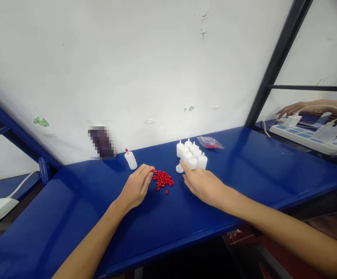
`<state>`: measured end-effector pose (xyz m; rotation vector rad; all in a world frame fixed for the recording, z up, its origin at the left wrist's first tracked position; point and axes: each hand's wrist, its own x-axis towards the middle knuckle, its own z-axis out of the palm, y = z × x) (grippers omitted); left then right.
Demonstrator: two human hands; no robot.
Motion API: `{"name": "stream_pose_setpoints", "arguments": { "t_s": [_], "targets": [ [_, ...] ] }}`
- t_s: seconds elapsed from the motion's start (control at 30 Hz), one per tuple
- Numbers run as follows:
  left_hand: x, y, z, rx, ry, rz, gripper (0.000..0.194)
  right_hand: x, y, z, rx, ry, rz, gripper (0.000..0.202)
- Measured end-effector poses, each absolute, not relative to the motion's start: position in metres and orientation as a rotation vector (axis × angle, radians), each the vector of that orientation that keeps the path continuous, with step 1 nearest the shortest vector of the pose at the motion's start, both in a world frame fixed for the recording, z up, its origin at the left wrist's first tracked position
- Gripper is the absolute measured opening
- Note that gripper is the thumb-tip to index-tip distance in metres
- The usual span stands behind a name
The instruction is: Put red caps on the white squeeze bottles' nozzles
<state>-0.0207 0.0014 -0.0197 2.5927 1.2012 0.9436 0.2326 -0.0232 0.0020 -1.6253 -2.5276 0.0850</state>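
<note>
My left hand [137, 186] is closed in a pinch, with a small red cap [152, 170] between thumb and fingertips. Beside those fingertips lies a loose pile of red caps [163, 179] on the blue table. My right hand [204, 186] reaches over the front of a cluster of white squeeze bottles [202, 161] with pointed nozzles. Its index finger and thumb are apart, next to a round white piece [179, 168], perhaps the base of a tipped bottle; whether they touch is unclear. Behind my left hand stands a white bottle with a red cap [131, 160].
A clear plastic bag [210, 142] with red pieces lies behind the bottles near the wall. On the right, a white power strip [310, 137] with cables sits beyond a dark frame post [273, 64], with another person's hand [293, 108] above it. A blurred dark patch [102, 142] is at the left.
</note>
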Motion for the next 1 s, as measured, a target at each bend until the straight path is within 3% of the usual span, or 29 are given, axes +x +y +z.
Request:
{"name": "stream_pose_setpoints", "arguments": {
  "t_s": [0.1, 0.27, 0.4, 0.7, 0.87, 1.0],
  "targets": [
    [-0.023, 0.003, -0.022, 2.646, 1.217, 0.901, 0.028, 0.211, -0.009, 0.005, -1.776, -2.542, -0.010, 0.050],
    [-0.025, 0.006, -0.027, 2.647, 1.294, 0.903, 0.026, 0.202, -0.004, 0.012, -1.738, -2.594, 0.019, 0.025],
    [-0.024, 0.006, -0.026, 2.605, 1.305, 0.920, 0.022, 0.225, -0.018, 0.023, -1.666, -2.541, 0.019, 0.019],
    [-0.021, 0.000, -0.029, 2.482, 1.311, 0.846, 0.014, 0.274, -0.022, 0.024, -1.809, -2.379, -0.086, 0.028],
    [-0.018, -0.002, -0.027, 2.519, 1.280, 0.805, 0.020, 0.270, -0.017, 0.014, -1.817, -2.405, -0.105, 0.034],
    [-0.009, -0.008, -0.027, 2.636, 1.161, 0.824, 0.030, 0.258, -0.027, 0.018, -1.584, -2.314, -0.071, 0.037]
  ]
}}
